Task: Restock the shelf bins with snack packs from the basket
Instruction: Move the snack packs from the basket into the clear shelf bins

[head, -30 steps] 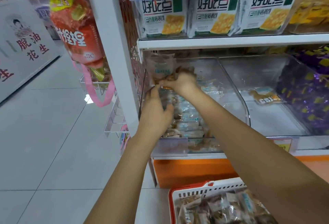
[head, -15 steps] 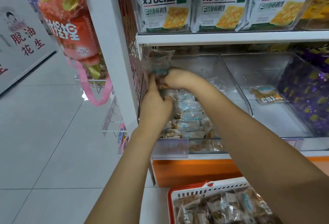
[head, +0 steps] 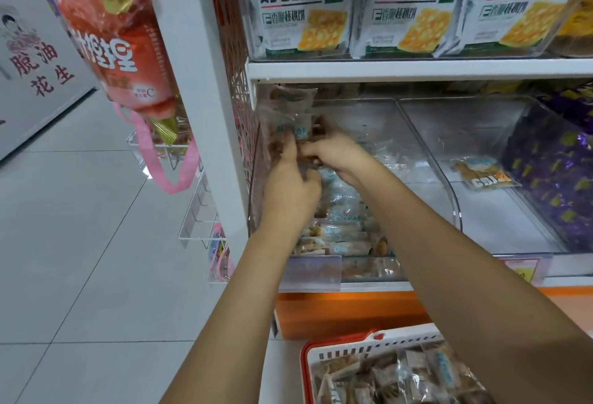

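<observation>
In the leftmost clear bin [head: 362, 115] I have the left hand [head: 290, 185] with its grip curled round a bunch of clear-wrapped snack packs [head: 290, 115], upright at the bin's back left. The right hand [head: 337, 156] pinches the same bunch. More packs fill the red-rimmed basket [head: 346, 344] below.

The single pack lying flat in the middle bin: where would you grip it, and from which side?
Probably pinch the lone pack at its near edge, reaching in from the front and above: it lies flat on the middle bin's floor with clear walls either side and a shelf overhead.
</observation>
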The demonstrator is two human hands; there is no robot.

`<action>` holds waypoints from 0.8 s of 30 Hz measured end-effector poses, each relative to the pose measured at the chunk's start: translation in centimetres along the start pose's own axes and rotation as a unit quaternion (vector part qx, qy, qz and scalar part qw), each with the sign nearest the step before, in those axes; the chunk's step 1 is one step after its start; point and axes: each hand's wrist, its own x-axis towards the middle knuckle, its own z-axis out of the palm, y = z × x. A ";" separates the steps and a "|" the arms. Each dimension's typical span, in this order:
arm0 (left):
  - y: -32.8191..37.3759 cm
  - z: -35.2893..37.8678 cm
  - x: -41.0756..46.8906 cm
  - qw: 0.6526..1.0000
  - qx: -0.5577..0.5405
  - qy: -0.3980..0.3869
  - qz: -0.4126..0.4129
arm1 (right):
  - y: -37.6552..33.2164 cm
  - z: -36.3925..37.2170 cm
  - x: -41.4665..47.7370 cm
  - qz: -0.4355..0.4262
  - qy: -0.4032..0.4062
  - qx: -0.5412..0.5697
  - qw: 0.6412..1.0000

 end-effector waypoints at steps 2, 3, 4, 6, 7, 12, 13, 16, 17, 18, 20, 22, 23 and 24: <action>0.0 0.1 0.2 1.000 0.012 -0.004 -0.002 | 0.0 0.2 0.5 0.010 0.013 -0.017 1.000; 0.0 0.1 0.4 1.000 0.015 -0.004 -0.007 | -0.1 0.3 0.7 0.013 0.016 -0.032 0.999; 0.0 0.0 0.6 1.000 0.018 -0.005 -0.012 | -0.3 0.4 0.8 0.017 0.017 -0.040 0.999; 0.2 -0.2 0.8 1.000 0.022 -0.003 -0.015 | -0.7 0.6 0.9 0.019 0.011 -0.042 0.999; 0.3 -0.2 0.8 1.000 0.021 -0.001 -0.014 | -1.0 0.6 0.9 0.017 -0.001 -0.052 0.998; 0.8 -0.2 0.9 1.000 0.007 0.019 -0.016 | -2.5 0.7 0.6 0.019 -0.057 -0.122 0.991; 0.8 -0.2 1.0 1.000 0.004 0.020 -0.019 | -2.6 0.7 0.4 0.023 -0.063 -0.119 0.991; 0.8 0.0 1.0 1.000 0.006 0.018 -0.025 | -2.7 0.4 0.0 0.046 -0.067 -0.120 0.990; 0.7 0.1 1.0 1.000 0.006 0.018 -0.025 | -2.7 0.2 -0.1 0.056 -0.062 -0.115 0.990; 0.6 0.1 0.8 1.000 0.003 0.018 -0.024 | -2.8 -0.1 -0.3 0.067 -0.061 -0.111 0.990; 0.3 0.1 0.5 1.000 0.000 0.021 -0.020 | -3.1 -0.4 -1.0 0.079 -0.061 -0.123 0.987; 0.2 0.0 -0.3 1.000 -0.002 0.023 -0.019 | -3.5 -1.0 -1.9 0.069 -0.047 -0.152 0.985; 0.1 -0.1 -0.8 1.000 -0.004 0.026 -0.015 | -3.6 -1.3 -2.3 0.062 -0.040 -0.168 0.983; 0.1 -0.1 -1.5 1.000 -0.006 0.027 -0.010 | -3.9 -1.8 -3.0 0.051 -0.033 -0.195 0.979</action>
